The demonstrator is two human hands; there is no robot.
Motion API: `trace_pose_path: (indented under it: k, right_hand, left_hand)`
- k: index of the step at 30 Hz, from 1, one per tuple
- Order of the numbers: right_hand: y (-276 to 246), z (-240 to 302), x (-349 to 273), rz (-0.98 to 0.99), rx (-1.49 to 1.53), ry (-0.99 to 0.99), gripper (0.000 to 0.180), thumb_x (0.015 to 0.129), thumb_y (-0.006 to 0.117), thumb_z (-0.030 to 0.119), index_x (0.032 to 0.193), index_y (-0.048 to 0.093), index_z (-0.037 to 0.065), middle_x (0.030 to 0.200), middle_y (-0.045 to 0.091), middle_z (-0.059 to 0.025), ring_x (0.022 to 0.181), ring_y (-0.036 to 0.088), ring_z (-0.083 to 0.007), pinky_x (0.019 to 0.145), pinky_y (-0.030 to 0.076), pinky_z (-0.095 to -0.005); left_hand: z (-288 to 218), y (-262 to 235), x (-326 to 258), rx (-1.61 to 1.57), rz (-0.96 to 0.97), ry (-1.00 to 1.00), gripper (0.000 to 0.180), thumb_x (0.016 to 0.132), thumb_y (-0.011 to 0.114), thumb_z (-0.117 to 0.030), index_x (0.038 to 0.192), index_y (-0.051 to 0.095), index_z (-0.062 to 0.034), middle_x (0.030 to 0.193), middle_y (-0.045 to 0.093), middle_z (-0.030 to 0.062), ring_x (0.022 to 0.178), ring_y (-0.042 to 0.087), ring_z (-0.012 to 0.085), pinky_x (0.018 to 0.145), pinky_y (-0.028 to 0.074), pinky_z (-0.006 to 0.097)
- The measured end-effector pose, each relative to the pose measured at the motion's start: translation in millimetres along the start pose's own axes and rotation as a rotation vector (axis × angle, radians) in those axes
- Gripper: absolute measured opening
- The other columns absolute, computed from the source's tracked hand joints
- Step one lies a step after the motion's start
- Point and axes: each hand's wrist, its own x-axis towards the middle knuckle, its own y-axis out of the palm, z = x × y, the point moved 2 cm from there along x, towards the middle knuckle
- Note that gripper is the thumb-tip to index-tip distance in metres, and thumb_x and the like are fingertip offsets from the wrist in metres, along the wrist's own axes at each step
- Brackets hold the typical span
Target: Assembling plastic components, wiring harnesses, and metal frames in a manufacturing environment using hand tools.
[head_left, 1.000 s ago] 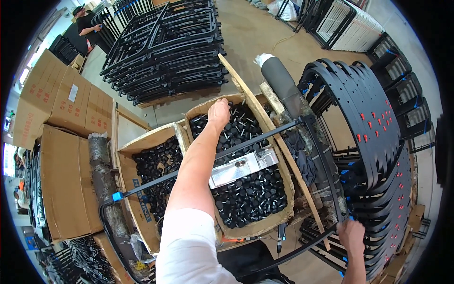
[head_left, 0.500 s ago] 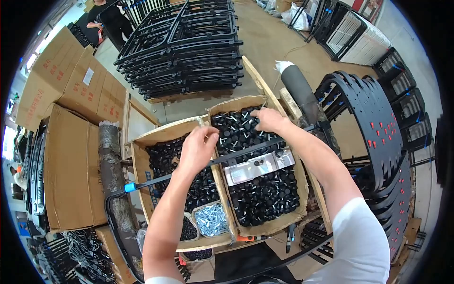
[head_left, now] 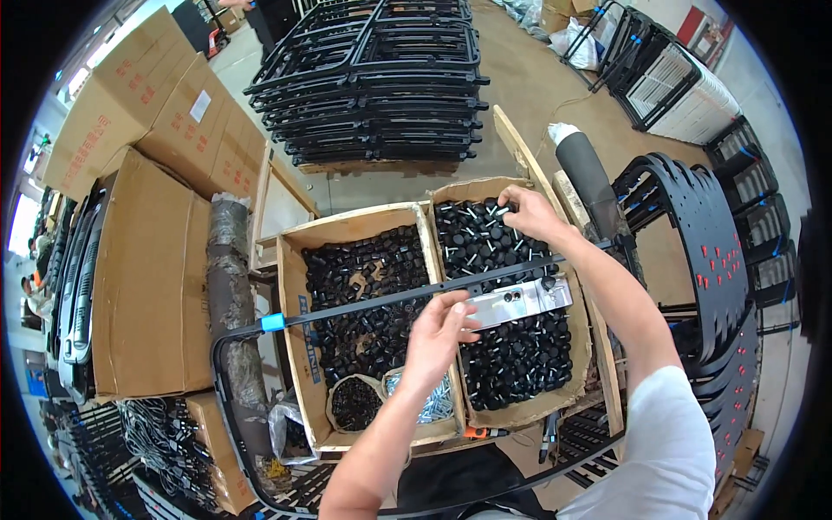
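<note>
My right hand is over the far end of the right-hand bin, its thumb and fingertips closed on a black-headed knob bolt with a silver stud. Loose knob bolts of the same kind fill that bin. Held low above the divider, my left hand has its fingers apart and bent, with nothing visible in them. Beside its fingertips lies a silver metal plate with dark knobs or holes on it. A black tubular frame with blue tape crosses above both bins.
Small black caps fill the left bin. Silver screws and tiny black parts sit in small containers at its near end. Cartons stand left, stacked black frames ahead, curved black panels right.
My left hand has moved right and nearer, from the bins' divider to beside the metal plate. My right hand now lifts a knob bolt from the pile. The whole view has shifted.
</note>
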Motion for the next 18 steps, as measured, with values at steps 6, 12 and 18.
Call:
trace_pose_path:
  k: [6, 12, 18]
  right_hand:
    - [-13.8, 143.2, -134.0, 0.262, 0.35, -0.12, 0.033, 0.092, 0.073, 0.01, 0.123, 0.064, 0.001, 0.094, 0.072, -0.0053, 0.084, 0.071, -0.0107, 0.076, 0.059, -0.0303]
    - [5.3, 164.1, -153.7, 0.127, 0.257, -0.162, 0.025, 0.103, 0.067, 0.017, 0.119, 0.066, -0.001, 0.087, 0.071, -0.008, 0.073, 0.07, -0.0156, 0.071, 0.057, -0.034]
    - [20.0, 168.6, -119.6, 0.223, 0.409, 0.218, 0.025, 0.11, 0.06, 0.022, 0.121, 0.065, 0.0, 0.107, 0.069, -0.0124, 0.084, 0.072, -0.021, 0.077, 0.058, -0.0373]
  left_hand:
    - [18.9, 43.9, 6.7, -0.67, 0.246, -0.033, 0.064, 0.115, 0.029, -0.058, 0.15, 0.044, -0.0066, 0.135, 0.06, 0.0129, 0.115, 0.066, 0.025, 0.09, 0.063, 0.041]
    - [34.2, 23.6, -36.4, -0.524, 0.213, -0.073, 0.047, 0.119, 0.037, -0.038, 0.146, 0.049, -0.0017, 0.118, 0.063, 0.008, 0.091, 0.061, 0.0168, 0.072, 0.05, 0.031]
    - [43.3, -18.6, -107.7, -0.332, 0.248, -0.195, 0.045, 0.118, 0.041, -0.032, 0.148, 0.049, 0.0001, 0.104, 0.062, 0.0075, 0.089, 0.064, 0.0165, 0.076, 0.054, 0.031]
